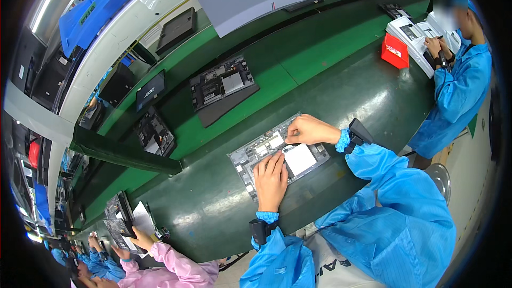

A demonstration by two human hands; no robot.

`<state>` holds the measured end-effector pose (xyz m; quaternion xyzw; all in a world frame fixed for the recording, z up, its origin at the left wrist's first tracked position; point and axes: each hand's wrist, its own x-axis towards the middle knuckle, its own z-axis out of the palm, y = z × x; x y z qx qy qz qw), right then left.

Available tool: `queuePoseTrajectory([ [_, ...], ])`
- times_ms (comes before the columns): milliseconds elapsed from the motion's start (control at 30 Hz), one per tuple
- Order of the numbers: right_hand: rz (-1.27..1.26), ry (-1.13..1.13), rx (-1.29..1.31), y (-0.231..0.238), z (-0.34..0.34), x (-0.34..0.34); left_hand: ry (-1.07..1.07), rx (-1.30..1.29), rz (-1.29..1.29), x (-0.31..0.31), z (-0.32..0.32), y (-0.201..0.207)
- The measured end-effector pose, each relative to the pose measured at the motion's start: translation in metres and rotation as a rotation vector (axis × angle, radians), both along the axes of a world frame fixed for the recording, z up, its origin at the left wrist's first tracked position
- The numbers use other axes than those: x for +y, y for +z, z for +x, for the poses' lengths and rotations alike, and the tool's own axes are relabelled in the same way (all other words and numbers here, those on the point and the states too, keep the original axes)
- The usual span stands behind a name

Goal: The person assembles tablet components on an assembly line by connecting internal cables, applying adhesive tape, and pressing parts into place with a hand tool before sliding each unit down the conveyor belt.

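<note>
An opened grey device chassis [255, 152] with boards and a white rectangular pad [300, 159] lies on the dark green bench in front of me. My left hand [271, 179] rests flat on its near left part, fingers together and pointing away. My right hand [308, 130] presses with bent fingers on the chassis' far edge, just above the white pad. Whether it pinches some small part, I cannot tell. Both forearms wear blue sleeves and black wrist devices.
Another open device [223, 86] sits on the green conveyor belt beyond, with more units [154, 130] to the left. A person in blue [458, 82] works at the right by a red box [395, 51]. A person in pink [170, 266] handles a device at lower left.
</note>
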<state>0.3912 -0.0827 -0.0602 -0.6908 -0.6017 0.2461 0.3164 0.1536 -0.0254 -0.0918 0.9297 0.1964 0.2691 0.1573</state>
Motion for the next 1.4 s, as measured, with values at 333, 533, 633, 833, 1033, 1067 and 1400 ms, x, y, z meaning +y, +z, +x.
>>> queuePoseTrajectory([
  [333,0.002,-0.016,0.001,-0.007,0.0,0.001,0.01,0.001,0.012,0.0,0.001,-0.004],
  [533,0.029,-0.017,0.007,-0.01,0.001,0.001,0.011,0.018,0.016,0.0,0.001,-0.005],
  [633,-0.016,-0.026,0.015,-0.001,0.001,-0.001,0.014,0.023,0.012,0.0,0.001,-0.003],
  [833,-0.052,-0.04,0.026,-0.002,0.001,-0.002,0.007,0.028,0.003,-0.001,0.001,-0.003],
  [1033,0.002,-0.039,0.013,-0.009,0.002,-0.002,0.014,0.033,0.018,-0.001,0.001,-0.002],
  [1067,0.002,-0.04,0.013,-0.008,0.002,-0.002,0.011,0.034,0.018,-0.001,0.001,-0.001],
  [1400,-0.026,-0.052,0.028,-0.004,0.0,-0.001,0.016,0.036,-0.009,-0.001,0.002,0.0],
])
